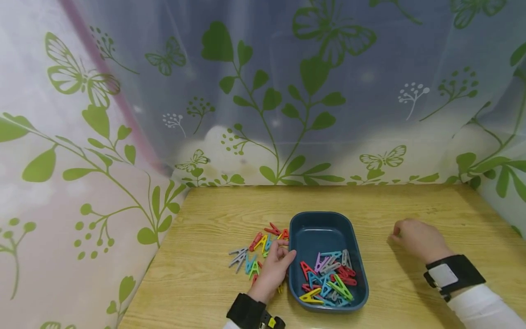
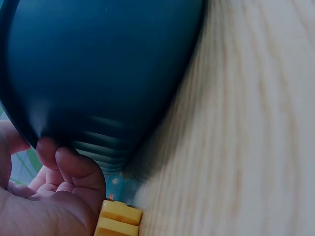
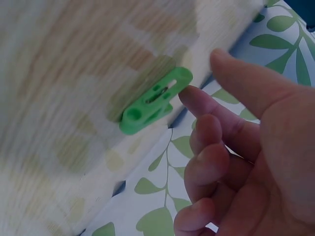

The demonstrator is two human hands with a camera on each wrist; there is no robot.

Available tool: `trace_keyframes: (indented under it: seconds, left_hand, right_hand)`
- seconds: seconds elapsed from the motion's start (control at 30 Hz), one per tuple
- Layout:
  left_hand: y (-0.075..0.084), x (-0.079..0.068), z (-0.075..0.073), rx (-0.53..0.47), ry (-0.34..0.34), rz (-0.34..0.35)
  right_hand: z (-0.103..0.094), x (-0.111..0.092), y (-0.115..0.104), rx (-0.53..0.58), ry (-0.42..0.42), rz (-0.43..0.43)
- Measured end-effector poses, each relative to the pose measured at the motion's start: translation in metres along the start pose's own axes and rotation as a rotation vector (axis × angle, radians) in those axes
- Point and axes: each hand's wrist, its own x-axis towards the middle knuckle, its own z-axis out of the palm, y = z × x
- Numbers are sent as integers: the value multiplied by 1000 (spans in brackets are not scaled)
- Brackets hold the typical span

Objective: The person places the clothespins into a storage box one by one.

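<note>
A dark blue tray stands on the table, with many-coloured clothespins heaped in its near half. My left hand holds the tray's left rim; in the left wrist view its bent fingers lie against the outer wall. My right hand is over the table, right of the tray. In the right wrist view a green clothespin lies on the tabletop at the tip of the index finger, with the thumb held apart. From the head view that hand mostly hides the clothespin.
Loose clothespins are scattered left of the tray, beside and partly behind my left hand. A yellow clothespin shows close to that hand. Patterned curtains hang along the back and sides of the wooden table.
</note>
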Motion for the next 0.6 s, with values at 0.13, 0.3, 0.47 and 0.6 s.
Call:
trace_keyframes:
  seconds: [0.13,0.3,0.47,0.6]
  left_hand:
    - [1,-1,-1,-1,1,14]
    - [0,-1,-1,-7,0,35]
    - [0,-1,0,-1,0,22]
    - [0,-1,0,-5,-1,20]
  right_hand:
    - [3,0,-2,0,11,-12]
    - [5,-1,-5,-2,20,-13]
    - [4,-1,-6,-6,18,-7]
    - [4,-1,-5,-9,20,-6]
